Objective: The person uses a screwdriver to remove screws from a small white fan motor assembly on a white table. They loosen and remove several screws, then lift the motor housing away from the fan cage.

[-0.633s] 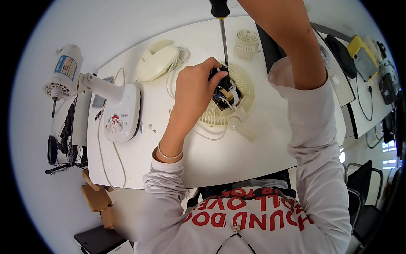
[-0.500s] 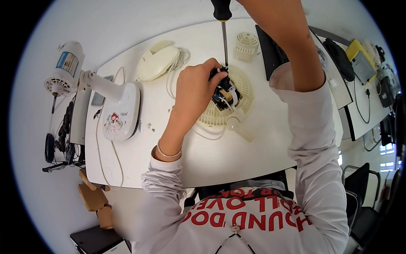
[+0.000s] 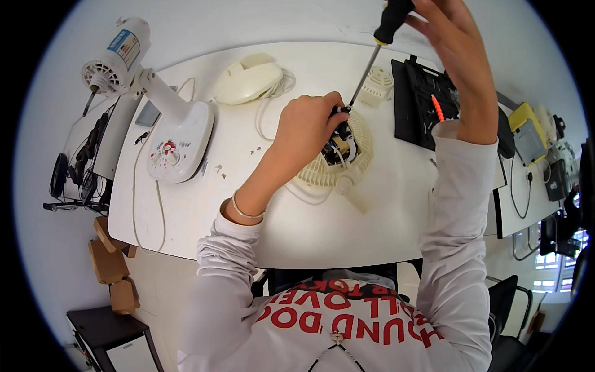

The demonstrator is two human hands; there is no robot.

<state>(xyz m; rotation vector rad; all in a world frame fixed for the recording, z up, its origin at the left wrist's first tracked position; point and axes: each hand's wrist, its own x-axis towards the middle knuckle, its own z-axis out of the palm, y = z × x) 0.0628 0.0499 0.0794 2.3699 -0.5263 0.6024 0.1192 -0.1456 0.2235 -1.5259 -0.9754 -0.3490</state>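
In my right hand [image 3: 449,34], at the top edge, is the handle of a black and yellow screwdriver [image 3: 369,67]. Its long shaft slants down to the left, and the tip meets a small black part [image 3: 339,111]. That part is pinched between the thumb and fingers of my left hand [image 3: 308,127]; whether it is loose or attached is unclear. Just below lies an opened fan motor [image 3: 341,149] with wires showing. Around it spreads a round cream fan grille [image 3: 365,139], lying flat on the white table [image 3: 322,232].
A white fan stand with a motor [image 3: 180,142] rises at left. A cream base [image 3: 248,80] with a coiled cord lies at the back, and a vented cream cover [image 3: 377,85] stands beyond the grille. Right of that is an open black tool case [image 3: 421,99]. Small screws [image 3: 218,168] are scattered nearby.
The screwdriver has gone from nearly upright to slanting, its handle swung to the right. My right hand has come into view at the top. The whole view has shifted a little.
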